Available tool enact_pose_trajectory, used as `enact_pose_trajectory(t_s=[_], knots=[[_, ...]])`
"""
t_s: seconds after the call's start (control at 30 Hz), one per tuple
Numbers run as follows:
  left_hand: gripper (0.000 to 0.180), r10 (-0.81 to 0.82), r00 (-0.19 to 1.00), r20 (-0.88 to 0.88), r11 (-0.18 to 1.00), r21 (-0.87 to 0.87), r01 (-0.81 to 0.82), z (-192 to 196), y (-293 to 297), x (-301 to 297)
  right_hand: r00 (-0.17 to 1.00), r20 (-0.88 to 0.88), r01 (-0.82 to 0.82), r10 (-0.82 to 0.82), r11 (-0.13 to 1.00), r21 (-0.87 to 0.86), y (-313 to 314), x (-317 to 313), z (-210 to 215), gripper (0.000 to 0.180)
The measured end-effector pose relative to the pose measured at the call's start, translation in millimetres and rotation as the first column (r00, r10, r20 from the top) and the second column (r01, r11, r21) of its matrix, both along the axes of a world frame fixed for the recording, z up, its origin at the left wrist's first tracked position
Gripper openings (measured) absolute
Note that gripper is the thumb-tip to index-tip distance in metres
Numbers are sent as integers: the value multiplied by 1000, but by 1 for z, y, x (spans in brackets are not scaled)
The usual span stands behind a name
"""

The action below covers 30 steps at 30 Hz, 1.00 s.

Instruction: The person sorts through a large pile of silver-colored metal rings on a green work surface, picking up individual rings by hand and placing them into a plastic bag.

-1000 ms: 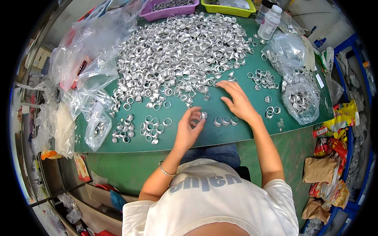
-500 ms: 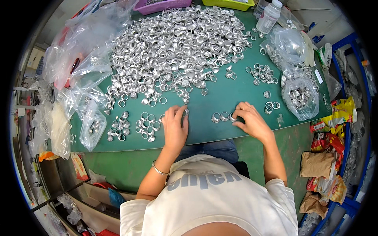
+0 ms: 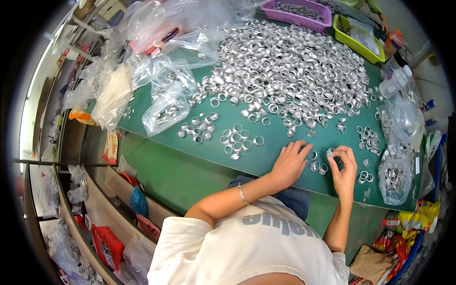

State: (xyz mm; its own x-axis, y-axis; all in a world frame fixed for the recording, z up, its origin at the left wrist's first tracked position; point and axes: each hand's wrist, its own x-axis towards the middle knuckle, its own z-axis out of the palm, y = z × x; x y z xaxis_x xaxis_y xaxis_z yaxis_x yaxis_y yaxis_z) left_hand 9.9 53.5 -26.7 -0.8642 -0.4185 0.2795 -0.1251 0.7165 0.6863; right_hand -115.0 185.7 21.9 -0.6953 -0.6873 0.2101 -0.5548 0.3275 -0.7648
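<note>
right hand (image 3: 344, 172) pinches one silver ring (image 3: 330, 152) at fingertips, near edge of green table (image 3: 266, 156) | left hand (image 3: 290, 162) flat, fingers spread, holds nothing, beside loose rings (image 3: 317, 166) | large ring heap (image 3: 289, 66) far | small cluster (image 3: 237, 141) left | bagged rings (image 3: 393, 176) right

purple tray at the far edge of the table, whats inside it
The purple tray holds a shallow layer of small silvery metal pieces, like the rings in the big pile. Its floor beneath them is covered.
</note>
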Motion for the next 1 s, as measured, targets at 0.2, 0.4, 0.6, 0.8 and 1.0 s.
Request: enact_pose_trajectory(t_s=[0.2, 0.4, 0.6, 0.8, 1.0], knots=[[42, 100, 991, -90, 902, 429, -52, 10, -24, 41, 971, 114, -200, 208, 977, -79, -34, 26, -10, 14], [40, 186, 982, -22, 921, 353, -167, 5, -35, 58, 952, -179, -227, 250, 964, 140, -66, 33, -25, 17], [39, 126, 992, 6, 947, 296, -122, 4, -37, 53, 943, -191, -252, 273, 959, 131, -60, 15, -28, 23], [37, 67, 996, -53, 996, 61, -64, -1, -35, 21, 969, -140, -156, 202, 946, 284, -16, 11, 0, 42], [23, 51, 997, -62, 998, 36, -49, -15, -39, 6, 967, -153, -151, 202, 945, 291, 5, 19, -14, 62]])
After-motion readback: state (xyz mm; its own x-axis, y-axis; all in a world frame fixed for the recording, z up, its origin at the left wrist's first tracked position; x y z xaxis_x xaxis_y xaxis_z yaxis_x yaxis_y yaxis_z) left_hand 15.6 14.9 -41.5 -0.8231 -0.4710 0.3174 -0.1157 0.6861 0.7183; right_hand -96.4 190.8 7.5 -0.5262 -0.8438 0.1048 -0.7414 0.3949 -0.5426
